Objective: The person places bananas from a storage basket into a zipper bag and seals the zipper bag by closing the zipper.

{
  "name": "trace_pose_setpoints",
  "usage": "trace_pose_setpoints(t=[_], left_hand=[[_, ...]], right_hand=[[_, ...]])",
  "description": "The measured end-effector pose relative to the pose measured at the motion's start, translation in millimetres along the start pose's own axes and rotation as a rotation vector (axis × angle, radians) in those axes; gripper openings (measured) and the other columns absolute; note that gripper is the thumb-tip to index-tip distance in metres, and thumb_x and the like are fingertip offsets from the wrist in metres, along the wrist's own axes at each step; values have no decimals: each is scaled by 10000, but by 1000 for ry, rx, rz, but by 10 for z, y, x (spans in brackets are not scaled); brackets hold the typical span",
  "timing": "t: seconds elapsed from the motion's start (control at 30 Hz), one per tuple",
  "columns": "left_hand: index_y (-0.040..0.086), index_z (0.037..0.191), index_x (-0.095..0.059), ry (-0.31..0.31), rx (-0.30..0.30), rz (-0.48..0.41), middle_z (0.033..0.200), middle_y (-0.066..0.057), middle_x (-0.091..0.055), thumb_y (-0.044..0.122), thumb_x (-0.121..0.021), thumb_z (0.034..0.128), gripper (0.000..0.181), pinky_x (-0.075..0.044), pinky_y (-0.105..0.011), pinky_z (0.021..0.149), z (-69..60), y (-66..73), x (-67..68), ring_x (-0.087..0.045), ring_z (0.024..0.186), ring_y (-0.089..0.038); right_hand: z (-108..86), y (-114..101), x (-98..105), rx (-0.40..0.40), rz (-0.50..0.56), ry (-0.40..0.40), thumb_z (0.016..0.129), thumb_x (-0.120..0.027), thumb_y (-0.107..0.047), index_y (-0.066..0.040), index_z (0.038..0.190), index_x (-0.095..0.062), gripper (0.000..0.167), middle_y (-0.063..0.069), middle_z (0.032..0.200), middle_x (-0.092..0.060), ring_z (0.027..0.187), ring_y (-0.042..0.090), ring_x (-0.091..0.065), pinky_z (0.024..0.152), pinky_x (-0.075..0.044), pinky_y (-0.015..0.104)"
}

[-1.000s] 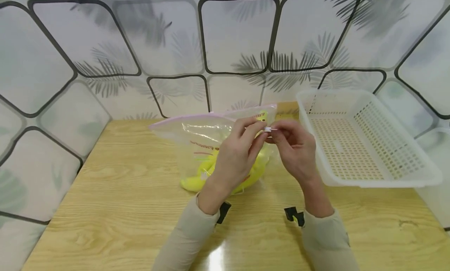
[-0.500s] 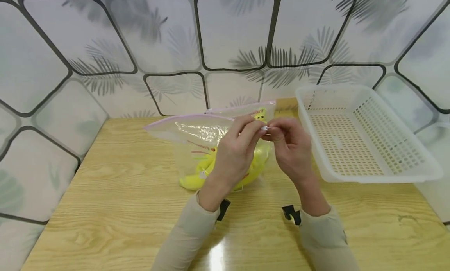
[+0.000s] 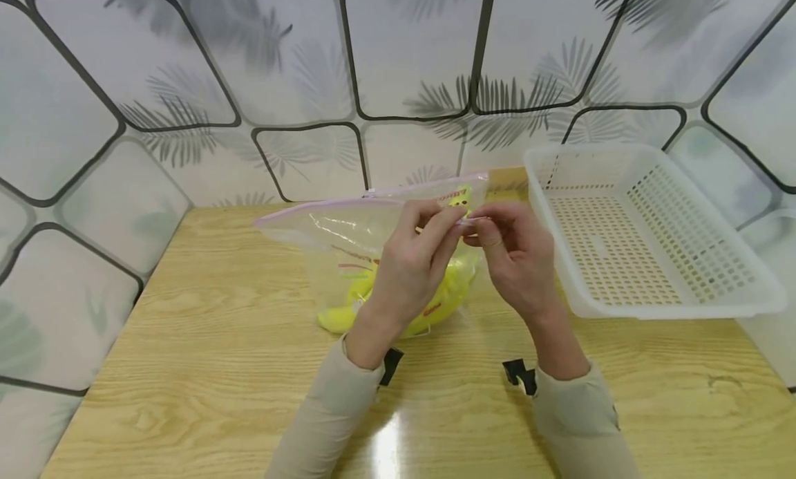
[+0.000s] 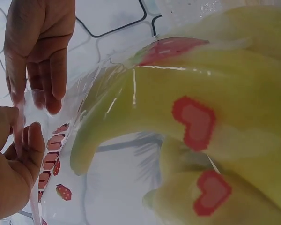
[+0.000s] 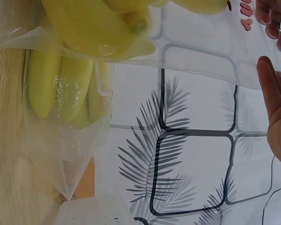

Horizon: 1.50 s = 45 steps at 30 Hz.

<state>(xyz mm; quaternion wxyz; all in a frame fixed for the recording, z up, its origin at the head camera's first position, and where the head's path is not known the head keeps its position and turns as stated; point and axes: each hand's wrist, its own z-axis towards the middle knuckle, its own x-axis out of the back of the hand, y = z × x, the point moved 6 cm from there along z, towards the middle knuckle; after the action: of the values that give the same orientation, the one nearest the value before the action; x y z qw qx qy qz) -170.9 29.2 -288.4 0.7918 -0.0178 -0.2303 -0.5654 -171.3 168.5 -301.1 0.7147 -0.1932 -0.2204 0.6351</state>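
Observation:
A clear zip bag (image 3: 338,258) with a pinkish-purple top edge stands on the table, bulging with yellow bananas (image 4: 225,84). Red hearts and strawberries are printed on its film. My left hand (image 3: 407,265) pinches the bag's top edge between thumb and fingers. Close beside it, my right hand (image 3: 519,254) pinches the same edge, thumb toward the left hand. A small whitish bit shows between the fingertips, mostly covered. In the left wrist view both hands, the left (image 4: 14,168) and the right (image 4: 40,42), grip the pink strip.
A second clear bag of bananas (image 5: 75,89) lies behind the first, its printed top (image 3: 460,189) showing past my hands. To the right stands a white perforated plastic basket (image 3: 671,310). The wooden table (image 3: 205,368) meets a patterned wall covering (image 3: 417,50) at the back.
The head view has tilted down a little. My hands keep pinching the bag's edge with only slight finger shifts. The white piece between them shows less than before.

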Motion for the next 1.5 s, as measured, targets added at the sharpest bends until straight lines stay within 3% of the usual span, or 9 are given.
trace_pose_setpoints(t=[0.17,0.4,0.6,0.73,0.87,1.13,1.23,1.37,1.5], left_hand=[[-24,1015,-664,2,-30,36,994,-146,-579,61,-659,946,110,-520,-211,712,23,17,13,-586,817,-214],[-28,1031,-676,12,-41,137,999,-154,-601,43,-655,943,114,-549,-231,692,-3,-5,45,-612,817,-222],[-28,1028,-679,36,-90,162,962,-148,-578,20,-658,936,106,-522,-218,654,-19,14,74,-578,753,-203],[-23,968,-684,58,-160,196,912,-117,-594,29,-644,946,69,-520,-230,704,-18,59,73,-565,798,-224],[-32,943,-686,90,-195,191,886,-105,-602,33,-626,957,90,-528,-249,723,-30,74,71,-575,808,-238],[-41,935,-691,112,-190,202,867,-115,-612,13,-627,953,85,-542,-272,722,-51,34,92,-589,793,-257],[-46,950,-697,117,-173,201,874,-126,-617,9,-630,949,87,-531,-283,686,-46,-1,129,-579,766,-261],[-48,974,-701,122,-149,191,886,-140,-610,0,-630,946,90,-511,-298,644,-49,-51,196,-553,740,-267],[-36,994,-696,111,-145,216,896,-143,-595,1,-644,939,84,-542,-280,633,-48,-82,242,-559,728,-241]], right_hand=[[28,-70,-14,80,-89,-6,947,-638,-204,143,941,-606,349,197,860,-634,790,33,-691,723,-586,211],[-4,-52,23,15,-75,66,933,-648,-26,168,950,-601,200,253,811,-639,783,81,-724,687,-600,241],[-7,-154,-27,106,-264,45,866,-711,55,105,974,-662,129,205,899,-652,761,126,-694,704,-556,133],[4,-226,-66,182,-351,51,884,-704,16,92,925,-660,97,194,884,-645,708,224,-660,727,-518,89],[5,-239,-72,210,-383,75,945,-647,-100,101,906,-638,205,203,873,-637,698,255,-657,729,-509,81],[0,-171,-15,189,-371,104,949,-633,-181,111,889,-624,298,213,876,-646,698,267,-684,724,-536,118],[-2,-131,23,148,-323,111,948,-628,-194,128,895,-616,327,229,881,-642,723,181,-709,718,-569,161],[-5,-112,42,95,-284,117,921,-651,-9,136,913,-611,151,227,882,-632,757,76,-694,688,-578,175],[3,-186,5,121,-349,132,832,-674,165,110,925,-651,111,198,870,-649,670,171,-682,645,-542,116]])
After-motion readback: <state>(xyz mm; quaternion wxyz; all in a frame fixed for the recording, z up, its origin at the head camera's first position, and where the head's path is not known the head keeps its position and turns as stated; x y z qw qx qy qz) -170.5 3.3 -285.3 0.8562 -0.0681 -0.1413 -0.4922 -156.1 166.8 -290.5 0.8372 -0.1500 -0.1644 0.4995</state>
